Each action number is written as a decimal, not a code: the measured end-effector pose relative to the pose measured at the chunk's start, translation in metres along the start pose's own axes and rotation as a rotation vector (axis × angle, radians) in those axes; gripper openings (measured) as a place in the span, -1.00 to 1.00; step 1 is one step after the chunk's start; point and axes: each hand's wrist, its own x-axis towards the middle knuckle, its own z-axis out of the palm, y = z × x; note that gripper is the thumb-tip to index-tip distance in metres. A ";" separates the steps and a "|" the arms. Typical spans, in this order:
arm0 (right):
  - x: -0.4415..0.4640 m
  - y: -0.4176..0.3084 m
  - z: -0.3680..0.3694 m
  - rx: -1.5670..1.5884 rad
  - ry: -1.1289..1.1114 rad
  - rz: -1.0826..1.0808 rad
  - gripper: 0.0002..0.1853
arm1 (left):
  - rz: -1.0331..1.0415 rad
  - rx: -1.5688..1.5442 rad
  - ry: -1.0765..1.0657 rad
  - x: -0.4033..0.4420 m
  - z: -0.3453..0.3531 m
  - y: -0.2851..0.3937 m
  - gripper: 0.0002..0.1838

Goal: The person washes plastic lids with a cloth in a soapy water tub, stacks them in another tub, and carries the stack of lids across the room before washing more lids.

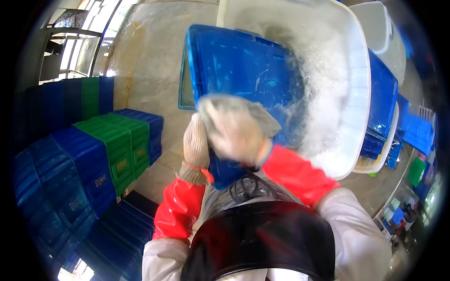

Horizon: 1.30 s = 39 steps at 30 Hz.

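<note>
A blue plastic crate (pixel 239 65) leans tilted in front of me, its right part in foamy water inside a large white tub (pixel 360 93). My left hand (pixel 196 140), in a knitted beige glove, is closed on the crate's near left edge. My right hand (pixel 236 133), also gloved, is smeared by motion. It presses a grey cloth (pixel 267 119) against the crate's face near that edge. Glossy red sleeves cover both forearms.
Blue and green crates (pixel 112 145) stand in rows at the left. Beyond the tub, more blue crates (pixel 380 93) and another white tub (pixel 375 28) stand at the right. The concrete floor (pixel 150 61) looks wet. A black apron (pixel 262 239) covers my front.
</note>
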 end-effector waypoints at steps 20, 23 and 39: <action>-0.241 0.120 -0.057 0.112 -0.331 0.817 -0.64 | 0.368 0.497 0.495 -0.152 -0.022 0.201 -0.30; -0.279 0.120 -0.085 0.160 0.048 0.700 -0.70 | 0.332 0.622 0.047 -0.146 0.046 0.267 -0.26; -0.318 0.095 -0.089 -0.286 0.640 0.765 -0.85 | 1.565 0.939 -0.991 0.099 0.476 0.160 -0.69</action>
